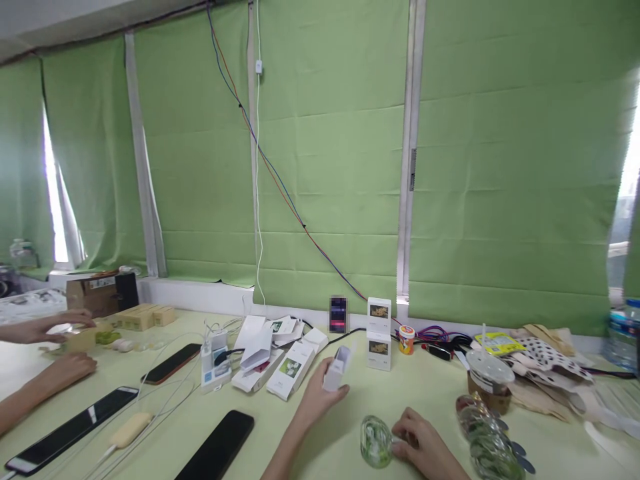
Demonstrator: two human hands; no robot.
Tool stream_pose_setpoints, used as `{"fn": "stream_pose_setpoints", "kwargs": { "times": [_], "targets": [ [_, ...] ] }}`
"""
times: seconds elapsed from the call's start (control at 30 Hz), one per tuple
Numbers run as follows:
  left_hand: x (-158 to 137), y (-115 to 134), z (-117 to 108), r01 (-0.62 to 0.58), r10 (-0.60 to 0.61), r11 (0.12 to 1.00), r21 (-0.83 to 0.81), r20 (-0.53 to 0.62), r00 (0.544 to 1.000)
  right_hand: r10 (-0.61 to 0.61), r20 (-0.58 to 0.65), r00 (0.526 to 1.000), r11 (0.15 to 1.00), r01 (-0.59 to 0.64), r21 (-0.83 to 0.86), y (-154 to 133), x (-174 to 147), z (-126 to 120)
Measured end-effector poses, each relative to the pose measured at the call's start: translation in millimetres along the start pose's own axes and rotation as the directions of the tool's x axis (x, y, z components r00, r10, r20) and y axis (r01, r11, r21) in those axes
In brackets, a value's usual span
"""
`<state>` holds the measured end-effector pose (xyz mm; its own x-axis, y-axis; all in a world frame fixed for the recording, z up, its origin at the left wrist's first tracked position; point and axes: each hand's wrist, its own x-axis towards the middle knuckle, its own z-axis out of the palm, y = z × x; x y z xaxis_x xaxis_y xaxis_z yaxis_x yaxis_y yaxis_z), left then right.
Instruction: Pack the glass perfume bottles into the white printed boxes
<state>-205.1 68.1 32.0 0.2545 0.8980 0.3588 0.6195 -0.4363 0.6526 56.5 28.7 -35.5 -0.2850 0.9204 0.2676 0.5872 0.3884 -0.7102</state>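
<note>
My left hand (320,395) grips a small white open-topped box (336,371), its opening tilted up towards the far side. To the right, my right hand (423,441) has curled fingers pinching the edge of a clear round case (376,442) with green and white contents, low over the table front. Several similar clear cases (493,443) lie in a row right of that hand. Beyond my hands, two white boxes with a picture on the front (379,352) are stacked upright. Flattened and opened white boxes (293,368) lie in a heap to the left.
A power strip (214,367) with cables stands left of the heap. Phones (217,447) and a yellow power bank (131,430) lie front left. A lidded cup (489,377) and crumpled packaging (547,363) sit at right. Another person's hands (65,373) work at far left.
</note>
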Motion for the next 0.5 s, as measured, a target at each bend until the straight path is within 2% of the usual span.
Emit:
{"fn": "stream_pose_setpoints", "kwargs": {
  "times": [0.07,0.1,0.13,0.23,0.3,0.33,0.4,0.5],
  "targets": [
    [-6.7,12.0,11.2,0.041,-0.008,0.937,-0.346,0.095,0.995,-0.058,-0.109,0.992,0.998,0.062,0.03,-7.1,-3.0,-1.7],
    [-10.2,17.7,17.0,0.022,0.035,0.903,-0.428,0.124,0.992,-0.091,-0.198,0.976,0.993,0.103,0.05,-11.4,-5.1,-2.6],
    [-13.5,22.7,22.6,-0.038,0.104,0.9,-0.435,0.129,0.986,-0.118,-0.302,0.946,0.987,0.144,0.066,-15.9,-7.6,-3.3],
    [-19.4,30.3,36.5,-0.242,0.267,0.945,-0.22,0.087,0.96,-0.196,-0.559,0.806,0.963,0.264,0.042,-27.2,-15.6,-3.8],
    [-20.3,29.1,43.5,-0.291,0.293,0.956,-0.04,0.072,0.953,-0.273,-0.618,0.737,0.944,0.33,-0.023,-31.4,-19.1,-3.0],
    [-20.2,27.1,46.3,-0.297,0.295,0.954,0.04,0.066,0.953,-0.309,-0.613,0.727,0.935,0.35,-0.057,-32.6,-19.6,-2.4],
    [-19.9,22.0,51.0,-0.313,0.308,0.93,0.192,0.054,0.95,-0.348,-0.55,0.759,0.931,0.348,-0.108,-33.7,-17.7,-0.7],
    [-20.1,14.9,57.3,-0.331,0.344,0.858,0.393,0.039,0.938,-0.294,-0.42,0.859,0.956,0.263,-0.13,-33.4,-10.2,5.1]
  ]
}}
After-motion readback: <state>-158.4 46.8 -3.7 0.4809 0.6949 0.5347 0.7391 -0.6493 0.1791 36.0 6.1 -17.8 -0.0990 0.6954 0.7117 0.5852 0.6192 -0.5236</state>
